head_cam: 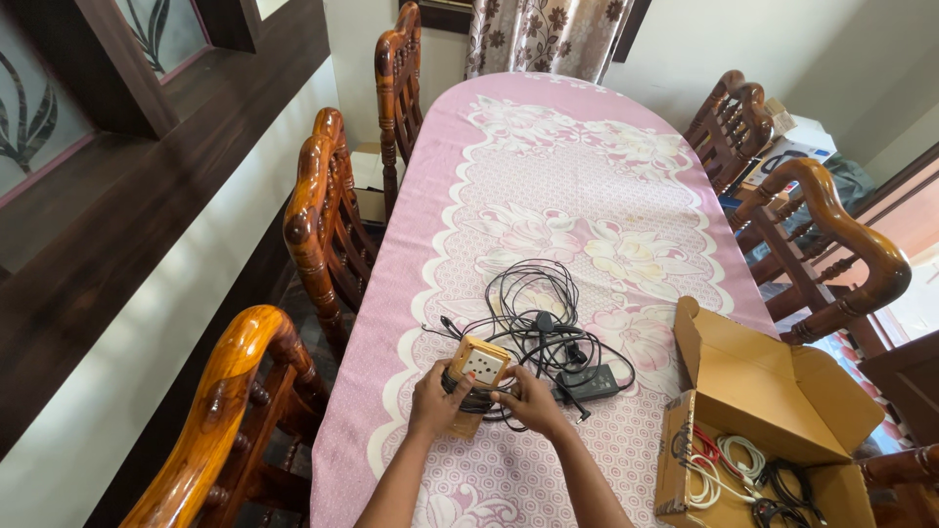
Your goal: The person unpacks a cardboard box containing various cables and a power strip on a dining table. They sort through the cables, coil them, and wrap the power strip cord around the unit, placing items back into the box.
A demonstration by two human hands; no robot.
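Wooden socket box [479,367] is clamped between left hand [435,399] at 9 o'clock and right hand [528,399] at 4 o'clock; black cables [538,308] lie at 12 o'clock.

Both forearms reach forward, left hand [433,399] and right hand [528,399] curled close together.

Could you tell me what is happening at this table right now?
A person at a table with a pink cloth holds a small wooden socket box with both the left hand and right hand. A tangle of black cables and a black adapter lie beside it. An open cardboard box holds more cables.
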